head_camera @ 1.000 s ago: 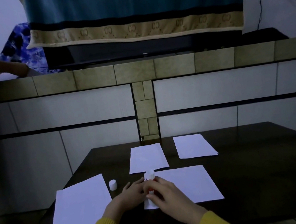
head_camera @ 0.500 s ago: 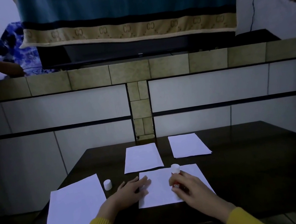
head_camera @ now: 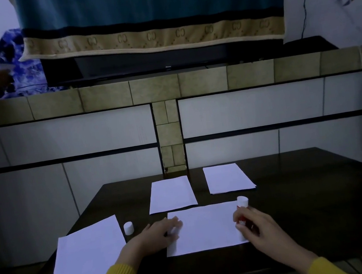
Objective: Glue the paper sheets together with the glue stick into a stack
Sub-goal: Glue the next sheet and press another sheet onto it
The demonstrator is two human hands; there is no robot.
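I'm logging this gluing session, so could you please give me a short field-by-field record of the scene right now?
left hand: fingers resting on the left edge of the near sheet, steadying it
right hand: holds the glue stick at the sheet's right edge
cap: off, standing on the table
other sheets: one at left, two farther back

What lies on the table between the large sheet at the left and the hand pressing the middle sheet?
In the head view, a small white cap stands upright on the dark table, between the large sheet and the left hand.
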